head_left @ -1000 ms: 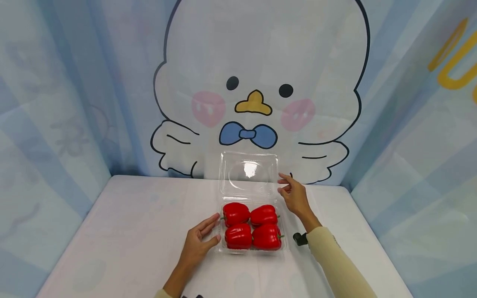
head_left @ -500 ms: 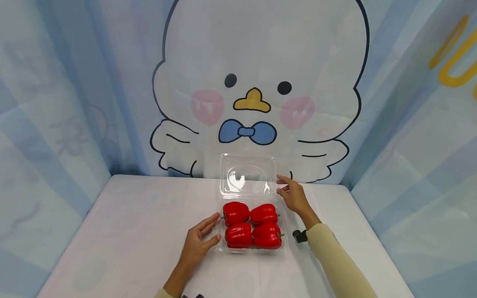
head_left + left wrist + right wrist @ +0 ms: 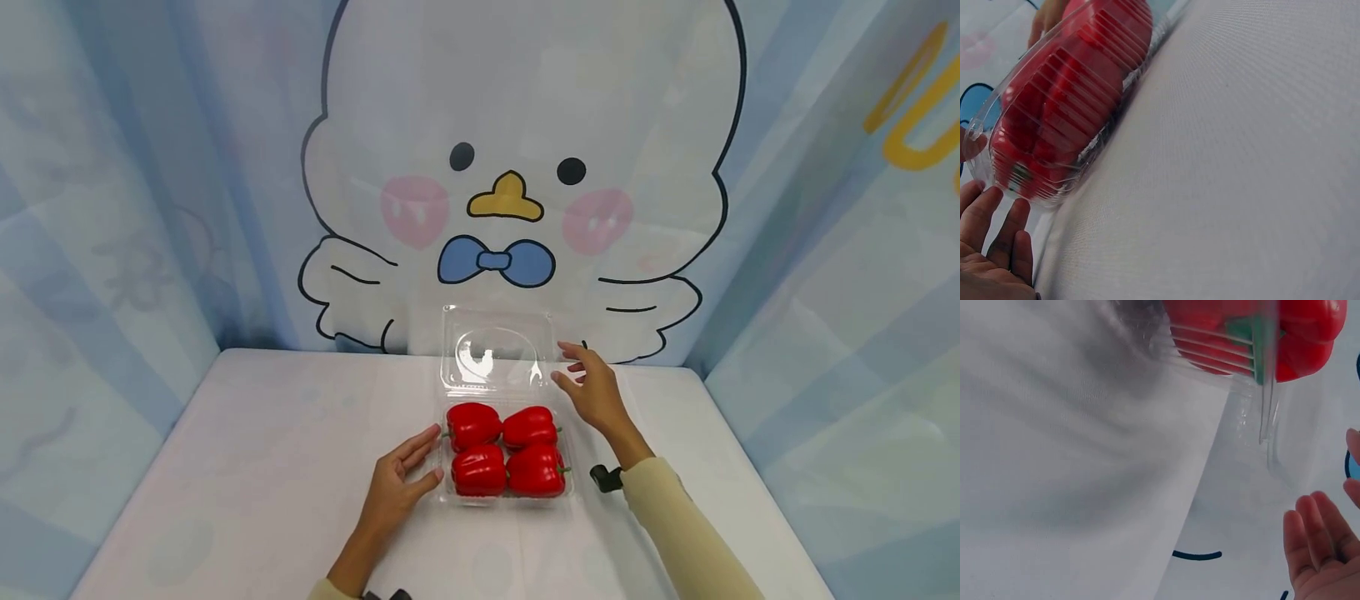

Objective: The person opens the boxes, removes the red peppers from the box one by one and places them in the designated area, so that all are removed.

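Note:
An open clear plastic clamshell container (image 3: 468, 503) sits on the table, filled with several red bell peppers (image 3: 478, 471) with green stems. Its clear lid (image 3: 497, 346) stands raised at the far side. At the container's left end is my left hand (image 3: 397, 477), fingers extended, with thumb and fingertips right at the rim; the left wrist view shows the ribbed wall beside these fingertips (image 3: 1020, 206). My right hand (image 3: 596, 392) hovers beside the lid's right edge, fingers loosely spread with nothing held. The right wrist view shows a gap between its fingertips (image 3: 1317, 500) and the plastic.
A white cloth covers the table (image 3: 262, 467). Behind it hangs a curtain (image 3: 517, 108) printed with a cartoon bird, and patterned curtains close in both sides. A black wrist camera (image 3: 606, 478) is worn at the right sleeve.
The lid tipped slightly left, away from the right fingers, and those fingers spread a little. The left hand and peppers keep their places; the head view shifted slightly.

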The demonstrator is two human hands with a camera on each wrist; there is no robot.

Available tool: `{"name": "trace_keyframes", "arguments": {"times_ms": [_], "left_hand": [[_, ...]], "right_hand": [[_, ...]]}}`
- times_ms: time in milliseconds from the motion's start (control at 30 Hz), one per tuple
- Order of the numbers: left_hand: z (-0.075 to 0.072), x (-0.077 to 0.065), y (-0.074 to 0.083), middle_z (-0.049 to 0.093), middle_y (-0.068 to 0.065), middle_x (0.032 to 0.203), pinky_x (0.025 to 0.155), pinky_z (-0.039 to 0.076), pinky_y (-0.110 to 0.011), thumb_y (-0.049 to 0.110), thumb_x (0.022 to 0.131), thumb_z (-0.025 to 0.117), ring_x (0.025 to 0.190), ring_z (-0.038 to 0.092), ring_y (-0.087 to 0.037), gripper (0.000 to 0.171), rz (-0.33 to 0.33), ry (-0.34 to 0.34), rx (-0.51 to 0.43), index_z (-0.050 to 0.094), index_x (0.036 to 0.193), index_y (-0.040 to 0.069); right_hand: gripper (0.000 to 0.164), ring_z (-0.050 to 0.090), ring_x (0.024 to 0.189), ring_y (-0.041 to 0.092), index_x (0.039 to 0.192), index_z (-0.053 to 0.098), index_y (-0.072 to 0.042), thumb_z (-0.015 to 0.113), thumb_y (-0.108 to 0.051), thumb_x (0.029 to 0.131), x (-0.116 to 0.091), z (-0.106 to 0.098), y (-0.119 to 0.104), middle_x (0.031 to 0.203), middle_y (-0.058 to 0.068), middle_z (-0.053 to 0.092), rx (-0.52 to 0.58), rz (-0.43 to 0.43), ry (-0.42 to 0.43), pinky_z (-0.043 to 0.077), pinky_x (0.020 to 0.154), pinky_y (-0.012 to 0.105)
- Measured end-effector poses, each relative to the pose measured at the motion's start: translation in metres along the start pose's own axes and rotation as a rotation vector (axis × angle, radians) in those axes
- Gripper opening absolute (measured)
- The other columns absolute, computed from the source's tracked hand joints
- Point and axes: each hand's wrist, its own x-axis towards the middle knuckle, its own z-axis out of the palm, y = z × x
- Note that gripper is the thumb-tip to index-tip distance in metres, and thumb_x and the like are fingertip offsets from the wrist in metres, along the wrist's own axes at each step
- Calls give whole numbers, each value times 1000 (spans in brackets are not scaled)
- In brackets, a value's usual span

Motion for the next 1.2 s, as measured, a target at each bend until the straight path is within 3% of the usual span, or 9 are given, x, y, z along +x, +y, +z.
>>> {"name": "trace_keyframes", "arguments": {"times_ms": [500,867,1200], "left_hand": [[0,1,0,59,-4,157,127,37,-51,7,93,79,150,52,-27,62,-2,4,-5,59,151,12],[1,0,-1,60,-5,157,126,41,-45,6,93,78,149,53,-27,61,7,4,0,59,151,12],[0,0,0,59,-7,157,123,40,-40,4,93,79,149,53,-29,62,22,-9,-22,59,151,11]], "right_hand": [[67,64,125,36,153,54,-19,83,-25,93,-42,-11,-32,147,12,60,38,-50,-23,63,100,53],[74,62,128,37,151,56,-24,91,-27,85,-83,-9,-43,143,13,59,62,-39,-67,62,100,56],[76,62,126,28,145,61,-21,97,-27,77,-112,0,-47,136,8,61,53,-40,-94,64,98,47]]}}
